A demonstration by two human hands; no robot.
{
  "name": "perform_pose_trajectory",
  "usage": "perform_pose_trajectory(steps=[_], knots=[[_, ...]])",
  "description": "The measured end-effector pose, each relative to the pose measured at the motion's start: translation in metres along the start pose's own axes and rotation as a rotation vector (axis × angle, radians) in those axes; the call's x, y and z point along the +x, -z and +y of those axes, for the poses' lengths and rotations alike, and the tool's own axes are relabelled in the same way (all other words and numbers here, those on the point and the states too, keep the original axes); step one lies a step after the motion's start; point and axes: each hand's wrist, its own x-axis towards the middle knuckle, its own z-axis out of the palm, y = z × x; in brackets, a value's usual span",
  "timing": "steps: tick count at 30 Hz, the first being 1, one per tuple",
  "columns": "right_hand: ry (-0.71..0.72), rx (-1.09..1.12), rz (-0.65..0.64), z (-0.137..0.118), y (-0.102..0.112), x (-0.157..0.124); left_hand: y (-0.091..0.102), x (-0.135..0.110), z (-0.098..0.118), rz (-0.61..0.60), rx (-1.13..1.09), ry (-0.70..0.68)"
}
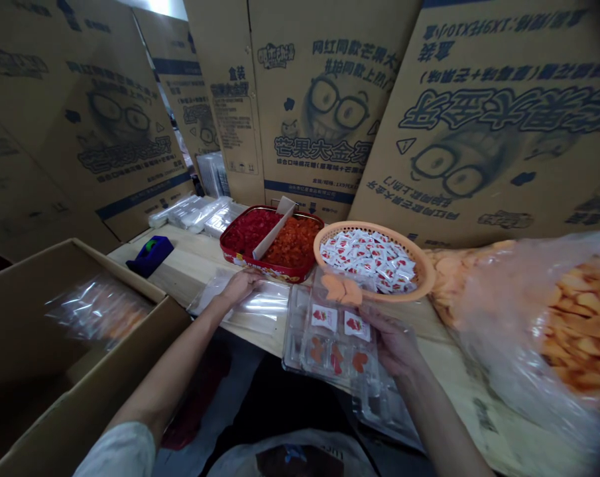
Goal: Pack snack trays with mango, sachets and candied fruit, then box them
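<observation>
My right hand (392, 341) grips the right side of a clear compartment tray (340, 341). Orange gummy-like pieces (342, 290) lie in its top row, two white sachets with a strawberry print (324, 318) in the middle, and small red-orange pieces (360, 361) along the bottom. More clear trays (292, 331) are under and beside it. My left hand (242, 285) is at a flat pile of clear plastic bags (264, 306), its fingers closed at the top bag's edge. Just beyond that hand stands a red tin (267, 268).
A cardboard divider (274, 228) splits the tin's red and orange contents. An orange basket (426, 268) holds many sachets. At right bulges a bag of orange pieces (508, 311). An open carton (168, 331), blue tape dispenser (150, 256) and bag stacks (190, 212) are left; cartons (319, 99) wall the back.
</observation>
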Motion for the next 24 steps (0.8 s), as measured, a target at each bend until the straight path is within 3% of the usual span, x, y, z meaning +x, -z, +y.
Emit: perform_pose_trajectory(steps=[7, 12, 14, 17, 20, 24], knots=[[0.004, 0.106, 0.116, -0.004, -0.002, -0.003, 0.026, -0.008, 0.026, 0.228, -0.016, 0.103], [0.102, 0.266, 0.227, -0.019, -0.014, -0.002, 0.055, -0.014, 0.064, 0.340, -0.075, 0.209], [0.170, 0.318, 0.235, -0.029, -0.025, -0.004, 0.061, -0.020, 0.083, 0.320, -0.174, 0.193], [0.291, 0.363, 0.182, -0.046, -0.042, -0.009, 0.061, -0.036, 0.109, 0.226, -0.515, 0.201], [0.401, 0.391, 0.137, -0.060, -0.056, -0.010, 0.050, -0.055, 0.128, 0.102, -0.841, 0.298], [0.460, 0.407, 0.140, -0.065, -0.069, -0.004, 0.026, -0.077, 0.143, 0.066, -0.966, 0.352]])
